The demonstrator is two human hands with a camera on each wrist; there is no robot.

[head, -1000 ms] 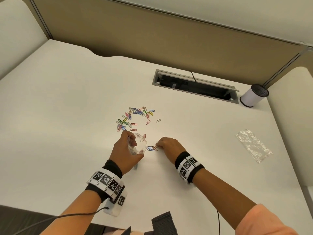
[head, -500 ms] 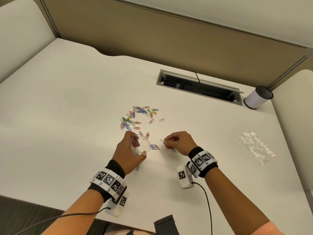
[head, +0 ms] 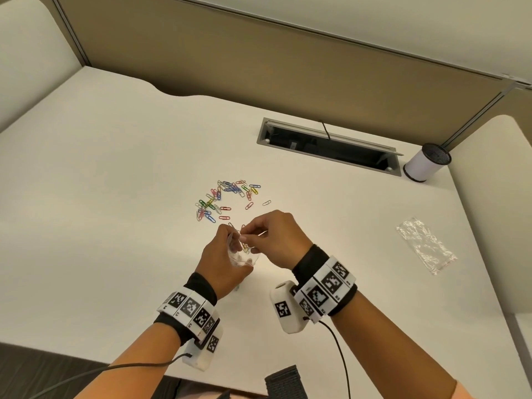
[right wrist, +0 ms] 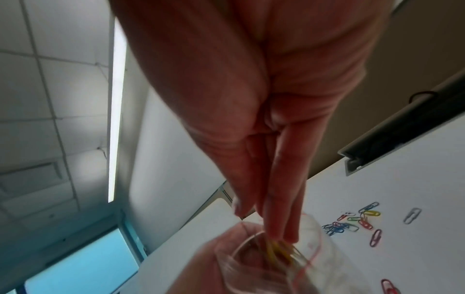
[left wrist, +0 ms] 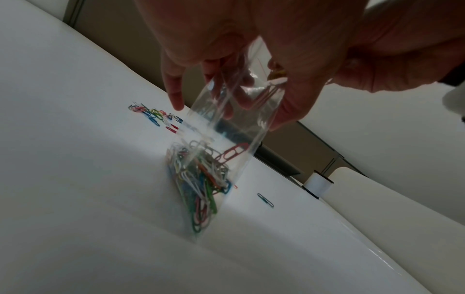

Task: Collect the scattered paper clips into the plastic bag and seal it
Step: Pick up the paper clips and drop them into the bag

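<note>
Clear plastic bag [left wrist: 227, 127] pinched open above desk [head: 115, 197] by left hand [head: 223, 264], right hand [head: 275, 240] pinching yellow clip [right wrist: 278, 250] at mouth; mid-collection; next: release, return to scattered paper clips [head: 227, 198].

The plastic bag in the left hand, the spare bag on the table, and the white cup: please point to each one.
plastic bag [left wrist: 236, 119]: left wrist view, clear upper wall.
spare bag [head: 425, 244]: head view, crinkled middle.
white cup [head: 422, 168]: head view, white side wall.
</note>
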